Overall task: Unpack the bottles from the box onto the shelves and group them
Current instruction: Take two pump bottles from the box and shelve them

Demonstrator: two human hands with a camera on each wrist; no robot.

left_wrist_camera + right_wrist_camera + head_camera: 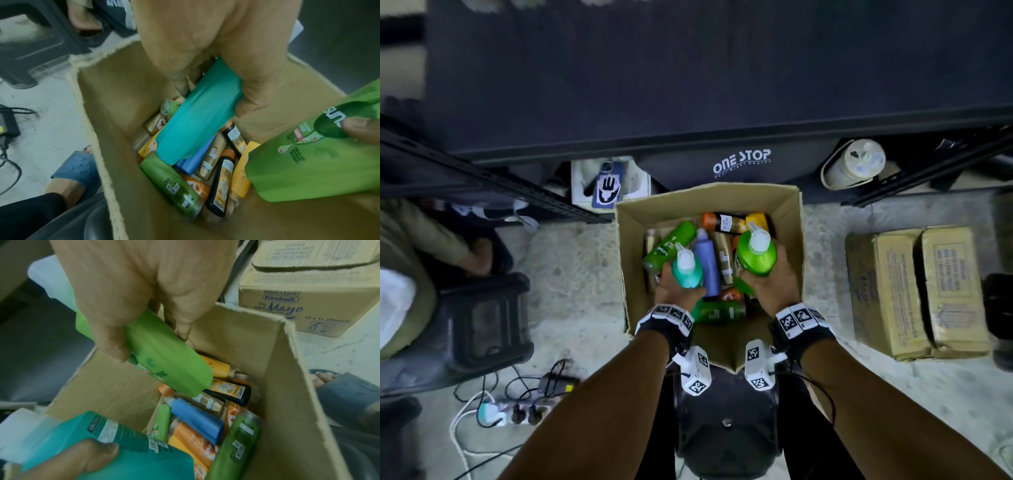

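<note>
We hold two bottles above an open cardboard box (787,219) that stands on the floor, close against the front edge of a dark shelf unit (688,85). Our left hand (671,289) wraps around a teal bottle (687,270) with a white cap, thumb on one face and fingers behind, cap pointing up. Our right hand (774,277) grips a larger bright green bottle (756,255) the same way, also cap up. Both bottles sit just over the middle of the box, clear of the pile below, so they seem to be lifted out together, one per hand, probably to save a trip.

Inside the box many bottles lie tumbled on their sides: a blue bottle (707,263), a darker green bottle (669,245), a gold bottle (724,257), orange, yellow and black ones. They overlap and lean on each other, so the unpacking looks far from finished.

The shelf surface directly ahead appears dark and blurred; we cannot tell what stands on it. Holding each bottle upright by its body should let us set it down on its base.

Right of the box, well apart, stand closed cartons (917,291) on the floor. Near our left foot lies a power strip (517,413) with cables.
</note>
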